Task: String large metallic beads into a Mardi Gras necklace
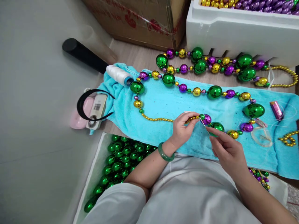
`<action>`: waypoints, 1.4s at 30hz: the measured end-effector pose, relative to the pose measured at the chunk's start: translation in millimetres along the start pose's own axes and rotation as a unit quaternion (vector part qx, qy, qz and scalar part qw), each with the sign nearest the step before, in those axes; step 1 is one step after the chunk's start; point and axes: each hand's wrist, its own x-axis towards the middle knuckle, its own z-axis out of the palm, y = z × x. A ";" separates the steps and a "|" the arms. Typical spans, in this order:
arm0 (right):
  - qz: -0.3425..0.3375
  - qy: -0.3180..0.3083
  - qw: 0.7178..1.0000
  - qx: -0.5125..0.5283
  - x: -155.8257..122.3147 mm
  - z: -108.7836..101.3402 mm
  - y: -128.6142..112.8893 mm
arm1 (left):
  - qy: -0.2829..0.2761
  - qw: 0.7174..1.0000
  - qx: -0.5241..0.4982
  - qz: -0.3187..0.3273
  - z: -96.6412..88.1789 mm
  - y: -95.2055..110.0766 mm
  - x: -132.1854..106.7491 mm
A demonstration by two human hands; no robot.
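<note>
A long bead strand of green, purple and gold balls loops over a turquoise towel. My left hand, with a green bangle on its wrist, pinches the strand's run of small gold beads beside a small green bead and a purple ball. My right hand pinches a thin needle whose tip points at those beads. A green ball lies just beyond my right fingers.
A finished bead strand lies behind the towel, against a white foam box of beads. A white thread spool, black tube, pink device, cardboard box, tray of green balls, pink spool.
</note>
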 end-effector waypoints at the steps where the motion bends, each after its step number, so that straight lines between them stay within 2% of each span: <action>1: 0.003 0.000 1.000 0.001 0.1 0.0 0.3 | 0.000 1.000 0.002 0.000 0.1 -0.3 0.0; 8: 0.011 -0.004 1.000 0.008 2.0 -0.9 2.4 | -0.003 0.999 0.026 0.025 -1.1 -1.7 -0.4; 14: 0.010 -0.011 1.000 -0.027 4.2 -6.2 -3.9 | -0.016 0.994 0.081 0.076 -4.2 -0.2 0.9; 23: 0.029 -0.011 0.998 -0.056 5.9 -10.4 -10.1 | -0.030 0.985 0.124 0.115 -4.5 -4.0 -2.9; 25: 0.029 -0.008 0.998 -0.055 6.2 -9.5 -9.8 | -0.023 0.991 0.096 0.090 -2.5 -4.0 -3.5; 28: 0.021 -0.003 0.999 -0.036 7.4 -4.9 -6.3 | -0.007 1.000 -0.009 -0.028 2.3 -3.3 -2.6; 30: 0.016 0.002 1.000 -0.006 9.1 -0.3 -2.4 | -0.002 0.990 -0.083 -0.113 5.2 -2.9 -1.2; 32: 0.015 0.008 1.000 0.023 11.1 4.4 1.5 | -0.003 0.978 -0.128 -0.167 6.9 -2.6 0.3; 38: 0.003 0.027 0.998 0.057 15.4 12.1 8.4 | -0.002 0.962 -0.163 -0.219 6.8 -1.6 4.1; 42: -0.003 0.041 0.995 0.087 17.9 12.9 9.1 | -0.008 0.962 -0.168 -0.215 6.7 -1.3 5.1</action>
